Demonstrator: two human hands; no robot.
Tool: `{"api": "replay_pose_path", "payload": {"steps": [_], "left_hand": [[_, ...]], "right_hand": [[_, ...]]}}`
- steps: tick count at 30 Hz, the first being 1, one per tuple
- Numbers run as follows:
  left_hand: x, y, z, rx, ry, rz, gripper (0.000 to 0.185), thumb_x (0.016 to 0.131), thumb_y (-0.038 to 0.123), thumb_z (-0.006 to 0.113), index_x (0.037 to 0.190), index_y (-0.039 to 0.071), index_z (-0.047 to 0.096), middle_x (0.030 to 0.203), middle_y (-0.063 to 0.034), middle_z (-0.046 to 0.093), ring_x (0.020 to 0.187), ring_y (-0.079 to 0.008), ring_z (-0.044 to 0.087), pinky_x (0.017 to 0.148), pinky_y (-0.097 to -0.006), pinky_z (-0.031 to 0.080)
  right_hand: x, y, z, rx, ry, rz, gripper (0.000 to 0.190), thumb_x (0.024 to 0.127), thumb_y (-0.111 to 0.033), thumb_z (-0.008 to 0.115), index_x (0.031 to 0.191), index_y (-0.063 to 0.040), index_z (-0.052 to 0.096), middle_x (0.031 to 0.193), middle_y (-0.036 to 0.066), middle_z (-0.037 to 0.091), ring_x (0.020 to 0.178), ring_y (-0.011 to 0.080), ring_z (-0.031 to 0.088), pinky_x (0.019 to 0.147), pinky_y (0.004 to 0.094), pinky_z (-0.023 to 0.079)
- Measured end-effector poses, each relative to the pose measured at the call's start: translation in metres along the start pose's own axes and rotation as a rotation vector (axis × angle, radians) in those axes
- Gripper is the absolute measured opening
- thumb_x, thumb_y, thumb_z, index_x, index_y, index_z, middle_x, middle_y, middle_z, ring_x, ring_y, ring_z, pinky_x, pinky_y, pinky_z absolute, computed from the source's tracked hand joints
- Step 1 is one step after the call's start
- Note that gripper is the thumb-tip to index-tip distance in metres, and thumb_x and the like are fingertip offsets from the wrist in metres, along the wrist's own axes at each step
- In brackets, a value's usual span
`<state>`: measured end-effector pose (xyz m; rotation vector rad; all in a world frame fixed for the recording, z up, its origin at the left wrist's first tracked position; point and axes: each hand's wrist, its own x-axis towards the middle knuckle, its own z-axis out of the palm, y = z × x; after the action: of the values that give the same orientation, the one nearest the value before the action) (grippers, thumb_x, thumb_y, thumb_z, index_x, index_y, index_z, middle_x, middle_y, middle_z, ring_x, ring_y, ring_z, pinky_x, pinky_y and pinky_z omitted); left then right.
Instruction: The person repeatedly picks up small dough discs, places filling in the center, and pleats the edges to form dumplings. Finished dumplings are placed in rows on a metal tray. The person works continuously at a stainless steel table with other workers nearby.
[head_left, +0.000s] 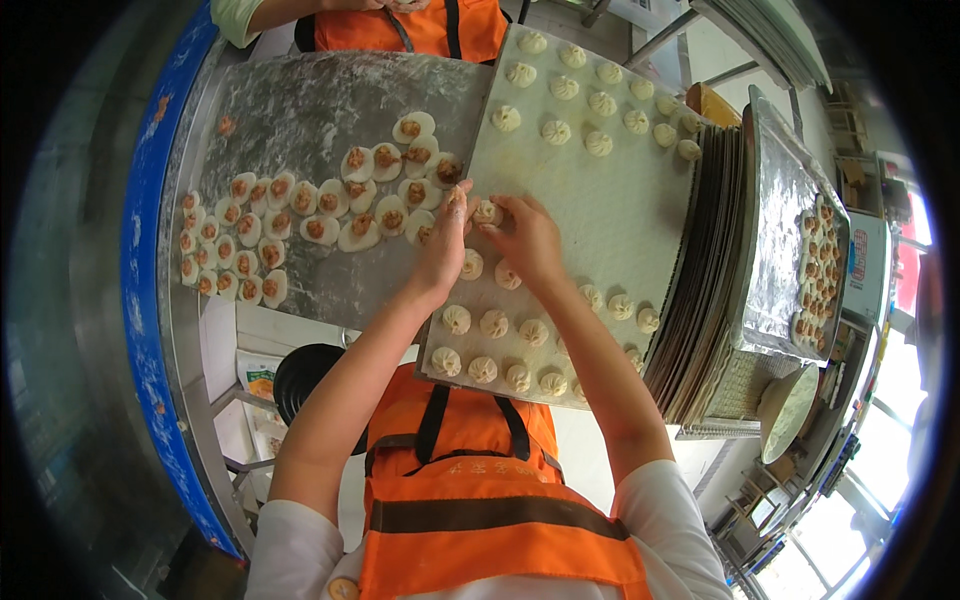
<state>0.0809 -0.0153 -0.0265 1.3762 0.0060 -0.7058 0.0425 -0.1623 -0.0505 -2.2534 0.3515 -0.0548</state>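
Note:
A pleated, filled dough bun (487, 213) is pinched in the fingers of my right hand (531, 240), just over the tray's left part. My left hand (446, 247) is upright and edge-on beside it, its thumb close to the bun; whether they touch is unclear. Bits of filling cling to the left fingertips. Rows of pleated buns (493, 323) sit on the pale lined tray (585, 199), some partly hidden by my right forearm. To the left, flat dough wrappers topped with brown filling (391, 219) lie on the floured metal worktop (300, 97).
Across the worktop stands another person in an orange apron (409, 34), hands partly cut off. A stack of trays (694, 277) adjoins the lined tray. Beyond it is a metal tray (772, 225) with more filled wrappers and a bowl (789, 412). A blue edge (146, 300) borders the left.

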Motion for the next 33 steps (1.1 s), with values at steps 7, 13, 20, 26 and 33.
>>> {"api": "replay_pose_path", "payload": {"steps": [7, 13, 20, 26, 33], "left_hand": [[0.004, -0.009, -0.003, -0.018, 0.023, 0.023, 0.071, 0.106, 0.055, 0.022, 0.156, 0.005, 0.018, 0.157, -0.0212, 0.030, 0.147, -0.0278, 0.029, 0.122, -0.0426, 0.021], [0.007, -0.011, -0.007, 0.000, 0.018, 0.006, 0.069, 0.105, 0.056, 0.022, 0.156, 0.009, 0.019, 0.154, -0.0217, 0.037, 0.144, -0.0274, 0.035, 0.121, -0.0418, 0.023], [0.006, -0.007, -0.009, 0.092, 0.029, -0.023, 0.069, 0.105, 0.057, 0.020, 0.157, 0.011, 0.020, 0.152, -0.0224, 0.040, 0.143, -0.0283, 0.036, 0.121, -0.0412, 0.023], [0.007, -0.011, -0.012, 0.101, 0.060, -0.031, 0.069, 0.105, 0.057, 0.022, 0.156, 0.010, 0.023, 0.152, -0.0205, 0.040, 0.142, -0.0283, 0.037, 0.120, -0.0419, 0.025], [0.031, 0.060, 0.075, 0.253, 0.123, 0.335, 0.051, 0.106, 0.037, 0.039, 0.143, 0.001, 0.040, 0.137, -0.0182, 0.054, 0.124, -0.0249, 0.053, 0.107, -0.0400, 0.041]], "right_hand": [[-0.002, -0.006, 0.003, -0.146, 0.048, -0.030, 0.038, 0.073, -0.023, 0.080, 0.106, -0.008, 0.070, 0.099, 0.011, 0.067, 0.087, 0.0325, 0.067, 0.074, 0.0424, 0.054], [-0.006, -0.013, 0.006, -0.188, 0.133, -0.050, 0.033, 0.075, -0.024, 0.078, 0.104, -0.011, 0.071, 0.095, 0.010, 0.068, 0.089, 0.0321, 0.066, 0.073, 0.0435, 0.054], [-0.006, 0.002, -0.010, -0.126, 0.134, -0.324, 0.015, 0.079, -0.015, 0.072, 0.094, -0.014, 0.071, 0.087, 0.006, 0.064, 0.084, 0.0280, 0.065, 0.070, 0.0396, 0.055], [-0.002, 0.003, -0.012, -0.142, 0.132, -0.381, 0.016, 0.077, -0.011, 0.073, 0.092, -0.011, 0.067, 0.086, 0.007, 0.062, 0.083, 0.0293, 0.064, 0.072, 0.0413, 0.054], [-0.072, 0.010, -0.058, 0.102, 0.236, -0.298, 0.013, 0.081, -0.014, 0.072, 0.088, -0.006, 0.065, 0.084, 0.010, 0.062, 0.079, 0.0320, 0.062, 0.069, 0.0424, 0.052]]}}
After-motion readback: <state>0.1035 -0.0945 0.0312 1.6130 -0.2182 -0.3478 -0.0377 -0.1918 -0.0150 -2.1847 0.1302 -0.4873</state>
